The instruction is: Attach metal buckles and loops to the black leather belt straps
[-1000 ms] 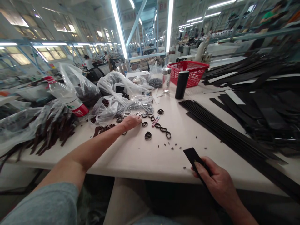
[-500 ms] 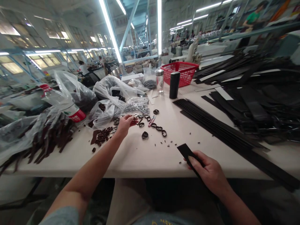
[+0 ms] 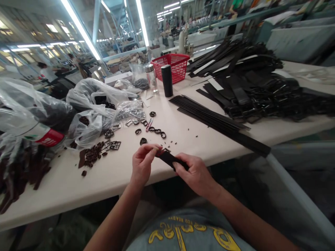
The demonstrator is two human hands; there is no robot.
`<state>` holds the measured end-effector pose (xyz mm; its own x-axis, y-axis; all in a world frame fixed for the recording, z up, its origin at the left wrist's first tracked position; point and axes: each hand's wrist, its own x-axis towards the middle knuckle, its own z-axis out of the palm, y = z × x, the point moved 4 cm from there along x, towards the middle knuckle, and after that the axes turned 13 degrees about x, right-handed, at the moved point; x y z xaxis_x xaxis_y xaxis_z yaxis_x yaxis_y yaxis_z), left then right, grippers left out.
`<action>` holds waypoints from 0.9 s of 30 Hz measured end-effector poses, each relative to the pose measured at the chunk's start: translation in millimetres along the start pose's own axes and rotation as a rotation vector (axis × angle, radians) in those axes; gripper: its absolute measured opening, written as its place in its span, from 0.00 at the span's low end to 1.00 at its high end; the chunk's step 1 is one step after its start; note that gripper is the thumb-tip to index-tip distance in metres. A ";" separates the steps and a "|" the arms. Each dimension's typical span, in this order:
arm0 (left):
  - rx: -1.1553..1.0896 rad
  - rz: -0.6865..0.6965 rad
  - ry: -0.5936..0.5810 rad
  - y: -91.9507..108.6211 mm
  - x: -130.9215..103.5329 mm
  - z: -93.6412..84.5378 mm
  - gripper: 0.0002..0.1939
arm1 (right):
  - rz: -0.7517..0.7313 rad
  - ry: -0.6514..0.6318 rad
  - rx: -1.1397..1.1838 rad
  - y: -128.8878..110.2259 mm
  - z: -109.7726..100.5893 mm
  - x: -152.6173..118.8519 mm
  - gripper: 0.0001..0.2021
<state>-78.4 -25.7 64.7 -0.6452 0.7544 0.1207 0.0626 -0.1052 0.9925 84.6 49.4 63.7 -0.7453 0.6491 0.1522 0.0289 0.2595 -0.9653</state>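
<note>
Black strap point(image 3: 169, 159) meets metal at the front edge of a pale table point(image 3: 125, 167): in the head view, a person's right hand point(image 3: 193, 172) is clamped on the strap a little behind its tip, thumb on top, while the left hand point(image 3: 142, 164) has thumb and forefinger pinched together at a small buckle point(image 3: 168, 150) beside that tip. Whether the buckle's bar sits over or under the strap is too small to tell. The work appears to call for a firm right grip close to the tip, so that the end does not bend away, and for the buckle to sit square across the strap; a tilted frame could catch a corner. Keeping the left fingertips to the buckle's outer side would probably leave the join in plain sight. Beyond the hands lie black loops point(image 3: 157, 131), with spare buckles point(image 3: 115, 145) and brown bits point(image 3: 94, 155) off to the left. A bundle of strips point(image 3: 209, 118) lies to the right, well apart from the spare buckles.
</note>
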 end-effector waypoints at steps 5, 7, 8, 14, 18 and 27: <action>0.073 0.192 -0.088 2.9 -13.6 -0.6 0.03 | -0.030 0.025 -0.011 -0.6 0.1 -5.4 0.08; 0.137 0.231 -0.098 3.9 -16.0 -2.3 0.04 | -0.044 0.026 -0.005 0.0 0.5 -6.8 0.08; 0.187 0.251 -0.095 4.8 -16.7 -3.1 0.05 | -0.051 0.029 -0.001 0.4 0.3 -7.2 0.08; 0.228 0.216 0.067 7.2 -7.1 -13.1 0.05 | 0.001 -0.018 -0.015 11.1 -3.2 -7.0 0.07; 0.025 0.031 0.170 -0.1 7.6 -20.9 0.07 | 0.105 -0.052 0.049 23.3 -3.6 -8.8 0.08; 0.186 0.067 0.105 -5.7 12.3 -30.3 0.07 | 0.247 -0.224 0.173 36.2 5.9 -15.5 0.09</action>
<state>-109.8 -35.4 59.9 -0.7100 0.6772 0.1932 0.2413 -0.0238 0.9702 93.3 44.5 25.2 -0.8579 0.4993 -0.1215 0.1277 -0.0220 -0.9916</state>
